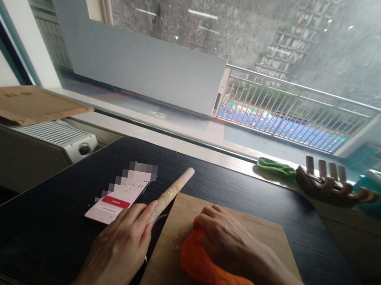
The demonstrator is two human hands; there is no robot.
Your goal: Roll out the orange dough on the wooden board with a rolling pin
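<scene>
My left hand [124, 240] is closed around the near part of a wooden rolling pin [176, 189], which lies slanted on the black table beside the cutting board. Something thin and shiny, perhaps metal, shows under that hand; its kind is hidden. My right hand [221, 234] is on the wooden cutting board [168, 283], its fingers curled down onto the far end of a piece of orange dough [206, 270]. The dough is a flattened, curved strip with a ragged near end. Part of it is covered by my right hand and wrist.
A phone [121, 204] lies left of the rolling pin on the black table [34, 233]. Along the window sill are a green cloth [276, 167] and a dark holder with curved prongs [328, 186]. At left, a brown envelope [23, 101] rests on a white unit [64, 139].
</scene>
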